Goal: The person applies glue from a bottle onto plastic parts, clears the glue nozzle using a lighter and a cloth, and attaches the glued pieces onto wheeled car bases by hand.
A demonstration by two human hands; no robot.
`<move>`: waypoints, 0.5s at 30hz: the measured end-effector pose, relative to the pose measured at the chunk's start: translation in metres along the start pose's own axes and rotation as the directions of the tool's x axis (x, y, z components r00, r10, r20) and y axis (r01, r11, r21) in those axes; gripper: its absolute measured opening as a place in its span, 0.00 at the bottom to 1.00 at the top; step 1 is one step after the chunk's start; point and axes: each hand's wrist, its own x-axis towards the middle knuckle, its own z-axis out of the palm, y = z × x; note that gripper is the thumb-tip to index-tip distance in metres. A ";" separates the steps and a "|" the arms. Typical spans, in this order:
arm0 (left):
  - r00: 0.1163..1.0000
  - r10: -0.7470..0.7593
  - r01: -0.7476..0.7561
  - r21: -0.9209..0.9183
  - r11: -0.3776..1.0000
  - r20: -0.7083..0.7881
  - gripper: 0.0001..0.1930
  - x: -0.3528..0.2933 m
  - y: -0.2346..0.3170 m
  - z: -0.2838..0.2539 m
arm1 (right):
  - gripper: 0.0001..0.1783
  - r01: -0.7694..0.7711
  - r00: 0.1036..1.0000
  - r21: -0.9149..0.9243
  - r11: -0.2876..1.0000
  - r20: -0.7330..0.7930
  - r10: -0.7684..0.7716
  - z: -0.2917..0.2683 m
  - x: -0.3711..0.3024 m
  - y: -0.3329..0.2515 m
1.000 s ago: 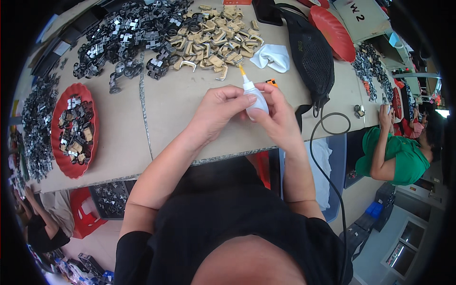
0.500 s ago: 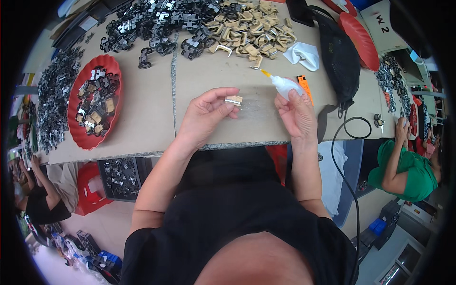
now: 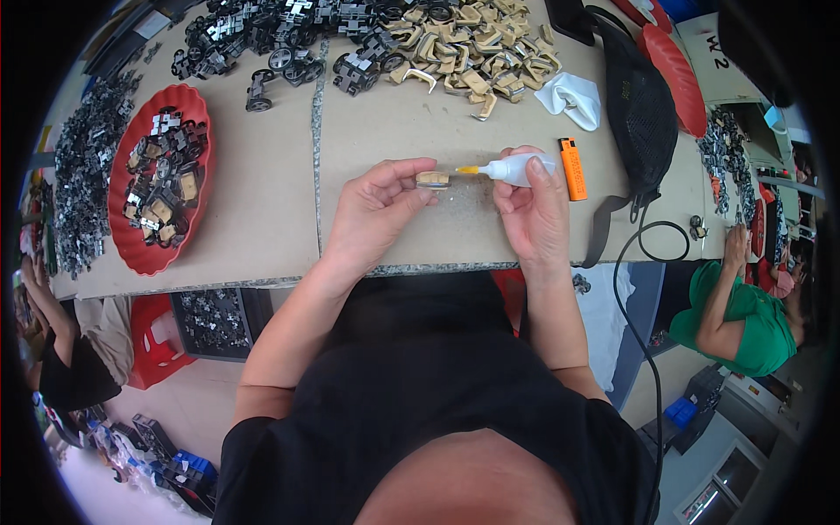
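Observation:
Between thumb and fingers my left hand (image 3: pixel 376 210) pinches a small tan-and-silver U-shaped part (image 3: pixel 432 180) above the table. My right hand (image 3: pixel 535 210) is closed round a white squeeze bottle (image 3: pixel 518 169) lying nearly level. Its yellow nozzle (image 3: pixel 468 170) points left and ends just short of the part. An orange lighter (image 3: pixel 572 169) lies to the right of the bottle. Beyond my hands a heap of similar tan parts (image 3: pixel 477 52) adjoins a pile of black wheeled pieces (image 3: pixel 280 39).
A red scalloped dish (image 3: pixel 206 131) of assembled pieces stands left. Right are a crumpled white cloth (image 3: pixel 570 98), a black bag (image 3: pixel 639 105) and a black cord (image 3: pixel 617 271) hanging over the table's edge. People sit at both sides, one in green (image 3: pixel 739 315).
The bottle has tipped from slanting up to nearly level, its nozzle coming down toward the tan part. My left hand still holds the part; the view has shifted slightly.

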 end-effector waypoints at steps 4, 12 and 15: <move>1.000 -0.004 0.004 0.028 1.000 -0.013 0.15 0.000 0.001 0.002 | 0.10 0.066 0.998 -0.047 0.997 0.010 -0.066 0.000 -0.002 0.003; 0.998 0.010 -0.008 0.039 0.999 -0.057 0.14 -0.001 0.001 0.006 | 0.12 0.406 0.913 -0.439 0.801 0.217 -0.344 0.002 -0.008 0.009; 0.998 0.012 -0.009 0.053 0.999 -0.058 0.14 0.000 0.000 0.004 | 0.12 0.438 0.899 -0.486 0.756 0.256 -0.356 0.002 -0.010 0.007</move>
